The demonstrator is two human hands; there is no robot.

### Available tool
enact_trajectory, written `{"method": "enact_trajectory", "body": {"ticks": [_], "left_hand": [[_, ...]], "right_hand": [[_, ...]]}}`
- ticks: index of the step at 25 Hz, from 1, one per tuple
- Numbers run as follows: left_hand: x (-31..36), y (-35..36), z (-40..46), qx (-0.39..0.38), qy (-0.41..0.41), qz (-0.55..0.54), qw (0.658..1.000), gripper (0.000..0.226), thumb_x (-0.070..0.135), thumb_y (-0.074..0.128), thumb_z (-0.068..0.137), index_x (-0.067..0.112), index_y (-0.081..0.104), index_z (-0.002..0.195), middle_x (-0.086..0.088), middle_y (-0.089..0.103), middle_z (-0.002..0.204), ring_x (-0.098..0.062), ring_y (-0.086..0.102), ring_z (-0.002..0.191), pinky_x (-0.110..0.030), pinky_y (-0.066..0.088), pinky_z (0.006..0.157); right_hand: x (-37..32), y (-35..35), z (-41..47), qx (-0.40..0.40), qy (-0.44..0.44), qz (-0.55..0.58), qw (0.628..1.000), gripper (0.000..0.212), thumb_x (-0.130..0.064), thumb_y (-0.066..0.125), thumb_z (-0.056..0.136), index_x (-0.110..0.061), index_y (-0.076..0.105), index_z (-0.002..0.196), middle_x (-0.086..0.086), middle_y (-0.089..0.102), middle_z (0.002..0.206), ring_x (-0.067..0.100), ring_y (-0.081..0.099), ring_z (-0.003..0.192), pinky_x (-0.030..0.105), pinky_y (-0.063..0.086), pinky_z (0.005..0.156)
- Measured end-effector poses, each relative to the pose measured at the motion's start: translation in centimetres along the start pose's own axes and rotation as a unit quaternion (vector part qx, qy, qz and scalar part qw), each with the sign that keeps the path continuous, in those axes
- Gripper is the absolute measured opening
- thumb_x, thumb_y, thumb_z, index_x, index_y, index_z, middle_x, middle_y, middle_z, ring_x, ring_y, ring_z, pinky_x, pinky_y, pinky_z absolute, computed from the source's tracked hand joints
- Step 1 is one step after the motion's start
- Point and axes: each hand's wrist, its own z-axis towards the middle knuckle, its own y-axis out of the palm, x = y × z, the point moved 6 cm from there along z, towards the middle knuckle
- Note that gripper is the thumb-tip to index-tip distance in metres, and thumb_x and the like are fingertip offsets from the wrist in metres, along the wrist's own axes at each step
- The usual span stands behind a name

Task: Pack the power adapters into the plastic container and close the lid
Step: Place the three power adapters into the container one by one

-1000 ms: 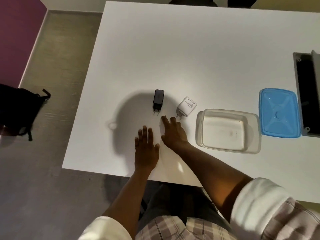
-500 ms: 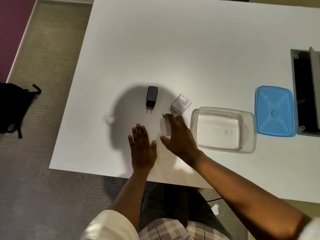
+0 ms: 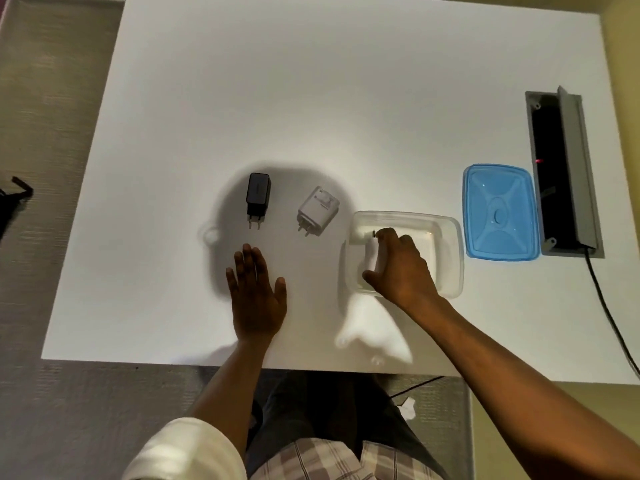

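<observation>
A clear plastic container [image 3: 446, 251] stands open on the white table [image 3: 311, 98]. My right hand [image 3: 398, 268] is over its left half, closed around a white power adapter [image 3: 372, 252] whose prongs point away from me. To the container's left lie a second white adapter [image 3: 318, 210] and a black adapter [image 3: 258, 197], both with prongs toward me. My left hand [image 3: 256, 296] rests flat on the table, fingers apart, just below the black adapter. The blue lid [image 3: 500, 211] lies right of the container.
A grey cable box [image 3: 561, 178] is sunk into the table right of the lid, with a black cable [image 3: 609, 313] running off toward me. The table's near edge is just below my left wrist. A dark bag [image 3: 10, 202] sits on the floor at far left.
My right hand picked a white adapter off the table and carried it rightward over the container. My left hand stayed flat. The camera shifted.
</observation>
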Motion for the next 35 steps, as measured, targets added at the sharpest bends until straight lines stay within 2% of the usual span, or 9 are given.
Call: {"method": "enact_trajectory", "body": {"ticks": [3,13,18,21,24,27,30,32,35], "left_hand": [[-0.1,0.1,0.1,-0.001,-0.002,0.003,1.0,0.075,0.046,0.026,0.1,0.009,0.0,0.16,-0.013,0.001,0.17,-0.031,0.003,0.158,-0.051,0.009,0.128],[-0.4,0.4,0.1,0.011,-0.002,-0.002,1.0,0.076,0.047,0.027,0.099,0.011,0.001,0.161,-0.012,0.004,0.17,-0.03,0.005,0.158,-0.05,0.01,0.128],[-0.3,0.3,0.3,0.009,-0.005,-0.013,1.0,0.077,0.046,0.032,0.099,0.011,0.002,0.161,-0.011,0.003,0.171,-0.03,0.004,0.158,-0.049,0.007,0.129],[-0.3,0.3,0.2,0.015,-0.006,-0.015,1.0,0.078,0.046,0.034,0.098,0.01,0.005,0.161,-0.012,0.006,0.17,-0.03,0.006,0.158,-0.05,0.008,0.128],[-0.3,0.2,0.2,0.011,-0.007,-0.016,1.0,0.078,0.045,0.035,0.098,0.009,0.006,0.16,-0.012,0.006,0.17,-0.03,0.006,0.158,-0.05,0.009,0.128],[-0.3,0.1,0.3,0.013,-0.009,-0.015,1.0,0.078,0.046,0.034,0.098,0.008,0.007,0.16,-0.013,0.008,0.17,-0.031,0.008,0.158,-0.052,0.012,0.128],[-0.4,0.2,0.2,0.011,-0.011,-0.019,1.0,0.078,0.047,0.033,0.097,0.01,0.007,0.16,-0.011,0.007,0.17,-0.03,0.007,0.158,-0.052,0.014,0.128],[-0.5,0.2,0.3,0.014,-0.013,-0.017,1.0,0.078,0.048,0.032,0.097,0.011,0.006,0.161,-0.011,0.007,0.17,-0.029,0.007,0.158,-0.051,0.014,0.128],[-0.4,0.3,0.2,0.017,-0.016,-0.016,1.0,0.078,0.049,0.031,0.097,0.012,0.006,0.161,-0.01,0.007,0.17,-0.029,0.007,0.158,-0.05,0.013,0.128]], "right_hand": [[0.6,1.5,1.4,-0.021,0.011,-0.017,1.0,0.071,-0.029,0.078,0.068,-0.028,0.041,0.128,0.009,0.049,0.111,0.036,0.062,0.084,0.035,0.047,0.067],[-0.5,3.4,3.1,-0.051,-0.019,-0.084,0.995,0.074,-0.027,0.079,0.07,-0.019,0.04,0.132,0.014,0.048,0.114,0.039,0.063,0.077,0.04,0.054,0.064],[-1.3,1.9,2.6,-0.081,-0.008,-0.106,0.991,0.071,-0.032,0.077,0.075,-0.015,0.04,0.133,0.013,0.049,0.12,0.039,0.063,0.091,0.038,0.049,0.07],[-3.4,-1.6,1.9,-0.002,-0.041,-0.11,0.993,0.054,-0.029,0.074,0.078,-0.014,0.05,0.123,0.011,0.056,0.115,0.034,0.062,0.095,0.035,0.046,0.07],[-8.6,-4.3,2.9,0.04,-0.151,-0.039,0.987,0.044,-0.022,0.072,0.078,-0.019,0.055,0.118,0.006,0.059,0.109,0.028,0.061,0.095,0.034,0.049,0.073],[-13.9,-2.7,7.0,-0.082,-0.238,-0.114,0.961,0.05,-0.012,0.069,0.08,-0.019,0.053,0.127,0.007,0.056,0.123,0.028,0.054,0.112,0.042,0.05,0.089],[-15.6,0.2,10.9,-0.231,-0.25,-0.264,0.903,0.062,-0.006,0.07,0.08,-0.025,0.049,0.135,0.006,0.048,0.136,0.028,0.043,0.125,0.044,0.047,0.097],[-15.2,1.5,12.6,-0.259,-0.243,-0.34,0.871,0.071,-0.006,0.074,0.076,-0.028,0.046,0.137,0.004,0.044,0.139,0.03,0.04,0.126,0.046,0.047,0.095],[-15.0,3.0,13.4,-0.245,-0.275,-0.393,0.843,0.072,-0.009,0.076,0.072,-0.026,0.046,0.135,0.005,0.043,0.136,0.031,0.043,0.121,0.041,0.048,0.081]]}}
